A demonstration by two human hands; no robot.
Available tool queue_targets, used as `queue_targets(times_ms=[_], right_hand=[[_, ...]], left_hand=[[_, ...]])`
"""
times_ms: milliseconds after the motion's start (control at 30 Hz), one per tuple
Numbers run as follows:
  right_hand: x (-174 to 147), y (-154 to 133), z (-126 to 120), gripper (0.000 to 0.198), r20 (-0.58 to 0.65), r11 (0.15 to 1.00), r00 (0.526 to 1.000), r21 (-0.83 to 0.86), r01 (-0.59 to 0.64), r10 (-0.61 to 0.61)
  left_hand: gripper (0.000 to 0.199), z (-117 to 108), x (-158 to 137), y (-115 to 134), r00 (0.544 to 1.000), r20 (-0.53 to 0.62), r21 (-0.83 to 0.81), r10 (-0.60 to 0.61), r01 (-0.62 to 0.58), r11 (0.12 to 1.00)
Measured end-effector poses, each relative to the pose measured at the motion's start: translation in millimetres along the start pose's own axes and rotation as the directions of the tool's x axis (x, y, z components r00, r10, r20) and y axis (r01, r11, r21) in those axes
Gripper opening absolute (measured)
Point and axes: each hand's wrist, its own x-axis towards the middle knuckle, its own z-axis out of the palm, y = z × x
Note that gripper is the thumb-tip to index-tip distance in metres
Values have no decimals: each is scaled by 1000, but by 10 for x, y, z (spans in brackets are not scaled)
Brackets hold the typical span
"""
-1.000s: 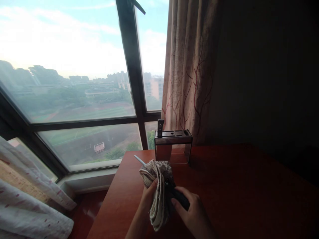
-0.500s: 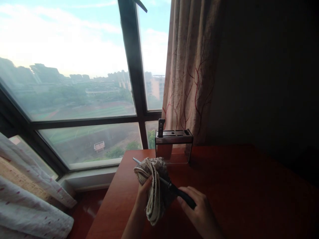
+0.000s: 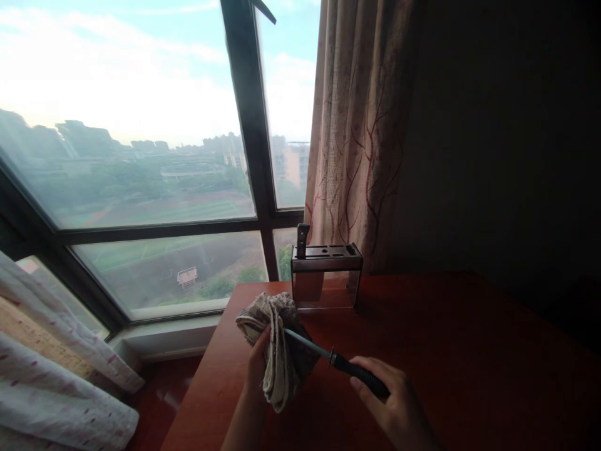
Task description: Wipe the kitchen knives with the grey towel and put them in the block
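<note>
My left hand [image 3: 257, 362] is closed on a folded, frayed cloth [image 3: 278, 376], held above the table's near part. My right hand [image 3: 385, 389] wraps round the black ribbed handle of a honing steel [image 3: 307, 343]. The steel's thin metal rod runs up and left into the folds of the cloth, which hide its tip. Beyond the cloth stands a knife block [image 3: 327, 263] with a slotted metal top and see-through sides. One knife [image 3: 303, 240] sits in its left end, handle up.
The reddish wooden table [image 3: 413, 332] reaches to a dark wall on the right. Behind it hang a patterned curtain [image 3: 357, 138] and a large window with a dark frame [image 3: 164, 234]. Another curtain [image 3: 56, 388] is at lower left.
The cloth and my left hand have shifted left, while my right hand has drawn the honing steel right. More rod shows beside the handle, and its tip has slipped into the cloth.
</note>
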Motion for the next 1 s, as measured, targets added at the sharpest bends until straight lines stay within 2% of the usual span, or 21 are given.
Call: queue_targets(times_ms=[100, 200, 300, 367, 533, 667, 867, 1000], right_hand=[[2, -25, 24, 19, -13, 1000, 1000, 14, 10, -10], [28, -62, 48, 19, -18, 1000, 1000, 24, 17, -16], [73, -104, 58, 18, -22, 999, 1000, 24, 22, -21], [102, -130, 62, 18, -19, 999, 999, 13, 39, -38], [150, -166, 125, 18, -2, 995, 996, -32, 92, -92], [180, -178, 237, 20, -16, 988, 992, -83, 127, -128], [253, -179, 354, 24, -37, 964, 977, -170, 202, -211], [263, -159, 392, 27, -18, 920, 962, -298, 256, -273]], left_hand=[[15, 38, 5, -19, 995, -92, 38, 34, -30, 999], [20, 48, 10, -45, 992, -119, 65, -27, 35, 997], [30, 38, 15, -69, 991, -99, 66, -95, 101, 993], [33, 31, 20, -81, 992, -76, 53, -100, 104, 993], [30, 71, 16, -130, 991, -6, 61, -135, 135, 989], [22, 146, -32, -219, 999, -22, 138, -42, 45, 989], [35, 199, -126, -322, 999, 37, 246, 36, -44, 968], [36, 199, -112, -315, 997, 48, 230, 68, -77, 970]])
